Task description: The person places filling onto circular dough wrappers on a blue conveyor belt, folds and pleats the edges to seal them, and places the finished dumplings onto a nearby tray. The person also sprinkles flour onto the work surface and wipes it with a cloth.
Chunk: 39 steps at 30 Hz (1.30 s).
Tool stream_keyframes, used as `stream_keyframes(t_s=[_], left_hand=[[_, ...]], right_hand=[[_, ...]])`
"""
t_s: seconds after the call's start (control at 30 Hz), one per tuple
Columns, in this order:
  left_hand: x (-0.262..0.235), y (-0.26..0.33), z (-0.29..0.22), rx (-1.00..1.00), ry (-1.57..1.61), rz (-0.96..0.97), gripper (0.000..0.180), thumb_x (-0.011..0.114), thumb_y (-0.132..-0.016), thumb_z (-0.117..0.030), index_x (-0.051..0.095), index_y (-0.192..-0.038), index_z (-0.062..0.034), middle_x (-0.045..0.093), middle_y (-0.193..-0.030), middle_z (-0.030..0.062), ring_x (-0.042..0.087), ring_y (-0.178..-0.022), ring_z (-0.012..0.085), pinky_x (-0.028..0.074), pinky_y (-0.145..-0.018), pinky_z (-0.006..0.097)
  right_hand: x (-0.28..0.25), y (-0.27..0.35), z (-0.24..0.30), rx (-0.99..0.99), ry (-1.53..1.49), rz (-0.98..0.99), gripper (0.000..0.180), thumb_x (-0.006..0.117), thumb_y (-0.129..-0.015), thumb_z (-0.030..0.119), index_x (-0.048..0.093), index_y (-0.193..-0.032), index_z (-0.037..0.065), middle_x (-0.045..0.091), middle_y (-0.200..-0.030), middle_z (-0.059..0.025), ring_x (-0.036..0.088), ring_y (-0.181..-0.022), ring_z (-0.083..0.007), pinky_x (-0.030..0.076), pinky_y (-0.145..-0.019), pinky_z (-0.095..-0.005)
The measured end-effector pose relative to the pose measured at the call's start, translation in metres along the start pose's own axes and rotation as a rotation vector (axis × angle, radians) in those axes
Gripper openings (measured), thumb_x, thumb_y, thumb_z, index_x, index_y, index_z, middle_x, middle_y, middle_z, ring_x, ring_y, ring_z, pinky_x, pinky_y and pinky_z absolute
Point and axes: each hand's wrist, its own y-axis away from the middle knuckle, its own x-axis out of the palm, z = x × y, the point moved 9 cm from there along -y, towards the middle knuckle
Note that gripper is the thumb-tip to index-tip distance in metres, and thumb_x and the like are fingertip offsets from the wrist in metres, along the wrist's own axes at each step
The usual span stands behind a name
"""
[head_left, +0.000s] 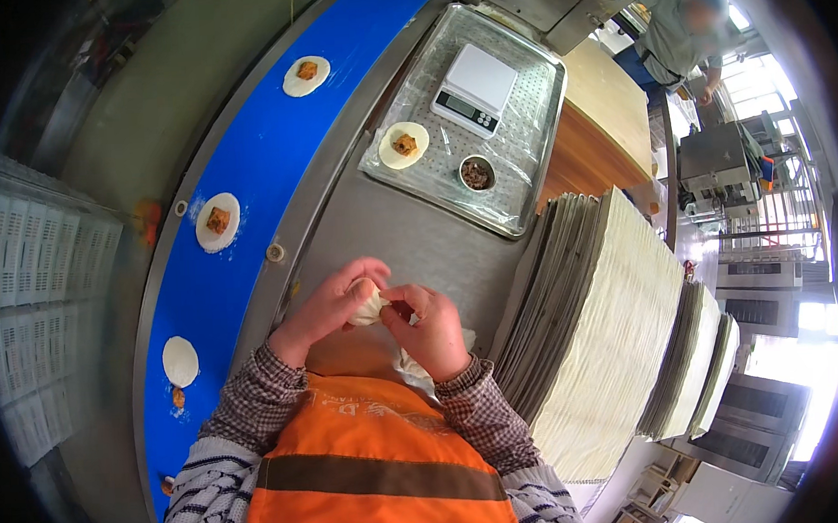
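A white dough bun (369,307) with folded, gathered sides sits between my two hands, over the steel counter in front of the orange apron. My left hand (332,301) cups it from the left, thumb pressed against its side. From the right, my right hand (425,325) pinches the dough edge between thumb and fingers. Any filling inside the bun is hidden. Below my right hand lies a pale whitish item (464,339), mostly covered, whose kind I cannot make out.
On the left a blue conveyor belt (255,156) carries dough rounds, some topped with orange-brown filling (218,221). Ahead, a plastic-covered metal tray (406,181) bears a white scale (478,79), a filled round (404,145) and a small bowl (477,173). Stacked boards (590,319) stand right; a person (676,45) is beyond.
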Motion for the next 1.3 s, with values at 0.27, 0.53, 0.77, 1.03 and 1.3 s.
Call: stream_keyframes(t_s=[0.27, 0.53, 0.77, 1.03, 1.3], left_hand=[[0.002, -0.007, 0.030, -0.403, 0.269, -0.017, 0.037, 0.041, -0.095, -0.043, 0.054, -0.091, -0.0083, 0.054, -0.072, -0.0002, 0.050, -0.056, 0.0060, 0.041, -0.048, 0.019], [-0.005, -0.032, 0.018, 0.014, 0.163, -0.222, 0.034, 0.046, -0.095, -0.037, 0.056, -0.088, -0.0053, 0.054, -0.072, -0.0011, 0.053, -0.066, 0.0080, 0.045, -0.061, 0.023], [0.000, -0.039, 0.044, -0.271, 0.340, -0.117, 0.039, 0.044, -0.095, -0.039, 0.057, -0.079, -0.0057, 0.053, -0.069, -0.0017, 0.052, -0.063, 0.0053, 0.042, -0.056, 0.021], [-0.004, -0.058, 0.062, -0.230, 0.467, -0.160, 0.044, 0.043, -0.094, -0.045, 0.056, -0.078, -0.0065, 0.055, -0.065, 0.0007, 0.054, -0.053, 0.0084, 0.042, -0.042, 0.022], [0.008, -0.055, 0.074, -0.501, 0.537, 0.044, 0.047, 0.041, -0.092, -0.052, 0.057, -0.080, -0.0099, 0.058, -0.067, 0.0022, 0.057, -0.052, 0.0125, 0.045, -0.040, 0.028]], right_hand=[[0.002, -0.006, 0.035, -0.428, 0.439, 0.032, 0.017, 0.064, -0.073, 0.004, 0.059, -0.090, 0.003, 0.062, -0.081, -0.0111, 0.061, -0.067, -0.0289, 0.050, -0.058, -0.0350], [-0.005, -0.026, 0.024, -0.290, 0.275, 0.125, 0.014, 0.062, -0.073, 0.005, 0.056, -0.085, 0.003, 0.057, -0.074, -0.0123, 0.057, -0.065, -0.0327, 0.047, -0.057, -0.0401], [0.004, -0.029, 0.022, -0.382, 0.417, 0.142, 0.016, 0.063, -0.073, 0.005, 0.057, -0.088, 0.003, 0.059, -0.077, -0.0106, 0.059, -0.067, -0.0293, 0.048, -0.058, -0.0377], [0.007, -0.042, 0.022, -0.323, 0.466, 0.117, 0.021, 0.061, -0.077, 0.010, 0.054, -0.095, 0.003, 0.057, -0.080, -0.0127, 0.058, -0.072, -0.0305, 0.048, -0.060, -0.0395], [0.001, -0.042, 0.032, -0.447, 0.400, 0.193, 0.023, 0.065, -0.073, 0.005, 0.058, -0.095, 0.006, 0.060, -0.081, -0.0093, 0.059, -0.065, -0.0277, 0.048, -0.056, -0.0368]])
